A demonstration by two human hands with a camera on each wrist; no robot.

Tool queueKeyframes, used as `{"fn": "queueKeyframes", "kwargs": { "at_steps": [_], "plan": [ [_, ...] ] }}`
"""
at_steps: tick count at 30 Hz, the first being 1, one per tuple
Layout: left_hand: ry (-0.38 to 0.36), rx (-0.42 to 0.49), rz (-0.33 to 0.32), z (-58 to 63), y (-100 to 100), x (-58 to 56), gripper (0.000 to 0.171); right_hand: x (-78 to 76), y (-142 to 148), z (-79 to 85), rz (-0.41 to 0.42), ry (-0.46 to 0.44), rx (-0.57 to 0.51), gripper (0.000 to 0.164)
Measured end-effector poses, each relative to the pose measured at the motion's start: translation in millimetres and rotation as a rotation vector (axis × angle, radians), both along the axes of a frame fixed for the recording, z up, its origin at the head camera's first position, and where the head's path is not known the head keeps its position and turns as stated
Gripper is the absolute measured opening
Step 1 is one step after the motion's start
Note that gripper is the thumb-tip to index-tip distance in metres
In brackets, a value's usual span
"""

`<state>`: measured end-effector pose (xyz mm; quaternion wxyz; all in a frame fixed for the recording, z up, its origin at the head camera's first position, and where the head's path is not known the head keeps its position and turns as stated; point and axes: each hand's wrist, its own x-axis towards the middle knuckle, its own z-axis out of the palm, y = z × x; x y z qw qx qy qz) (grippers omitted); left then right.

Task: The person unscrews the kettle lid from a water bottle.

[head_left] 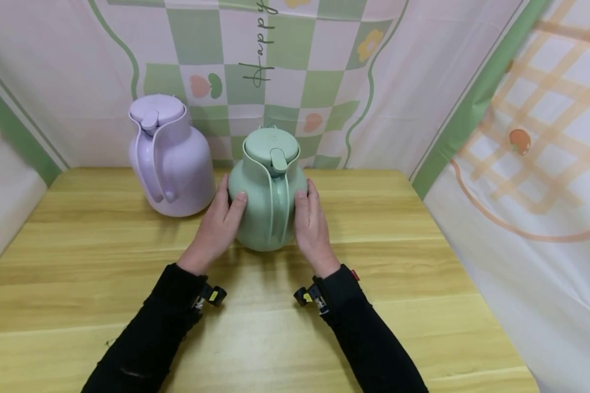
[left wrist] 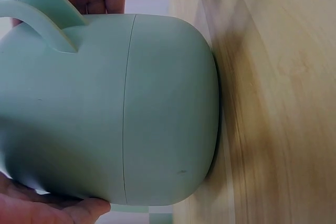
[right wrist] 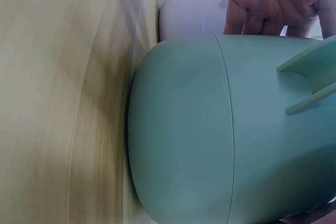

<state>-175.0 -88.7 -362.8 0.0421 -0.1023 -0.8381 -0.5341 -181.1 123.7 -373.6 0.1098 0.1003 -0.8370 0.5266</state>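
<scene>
Green jug (head_left: 258, 210) between left hand (head_left: 215, 219) and right hand (head_left: 316, 229), both clasping its sides.

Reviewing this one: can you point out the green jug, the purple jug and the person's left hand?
Green jug (head_left: 258, 212): head view, on the front of its body.
Purple jug (head_left: 189, 166): head view, on the side of its body.
Left hand (head_left: 212, 230): head view, on the back of the hand.

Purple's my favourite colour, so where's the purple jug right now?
In the head view, the purple jug stands near the far edge of the table, to the left of the green jug and close to the left hand.
</scene>
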Motion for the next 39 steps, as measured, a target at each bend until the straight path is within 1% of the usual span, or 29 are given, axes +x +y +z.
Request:
{"fn": "queueKeyframes", "kwargs": {
  "at_steps": [4, 10, 14, 18, 20, 23, 27, 29, 31, 34, 39],
  "plan": [
    [0.018, 0.004, -0.007, 1.1, 0, 1.6, 0.081, 1.0, 1, 0.5, 0.014, 0.005, -0.017, 0.073],
    [0.018, 0.015, -0.009, 2.0, 1, 2.2, 0.083, 0.4, 3, 0.8, 0.019, 0.010, -0.022, 0.074],
    [0.021, 0.027, -0.005, 0.9, 1, 1.6, 0.082, 1.2, 4, 3.0, 0.031, -0.003, -0.032, 0.075],
    [0.024, 0.044, -0.010, -0.2, 2, 1.3, 0.083, 2.2, 7, 6.2, 0.047, -0.020, -0.073, 0.076],
    [0.023, 0.053, -0.013, -0.4, 2, 1.8, 0.083, 2.5, 7, 8.4, 0.034, -0.010, -0.100, 0.077],
    [0.024, 0.057, -0.011, -0.1, 1, 2.7, 0.084, 4.3, 7, 13.6, -0.011, 0.071, -0.136, 0.072],
    [0.024, 0.063, -0.010, 2.0, -1, 3.8, 0.086, 11.6, 3, 23.4, -0.096, 0.250, -0.124, 0.061],
    [0.028, 0.069, -0.011, 3.7, -2, 3.8, 0.086, 17.3, 0, 29.2, -0.119, 0.323, -0.119, 0.060],
    [0.041, 0.068, -0.009, 5.9, -4, 3.2, 0.085, 22.7, -4, 34.9, -0.122, 0.375, -0.118, 0.064],
    [0.059, 0.060, -0.003, 10.9, -7, 2.4, 0.082, 30.8, -9, 42.1, -0.103, 0.395, -0.117, 0.073],
    [0.107, 0.056, 0.000, 21.9, -11, 0.1, 0.078, 41.5, -18, 47.1, -0.048, 0.328, -0.122, 0.084]
  ]
}}
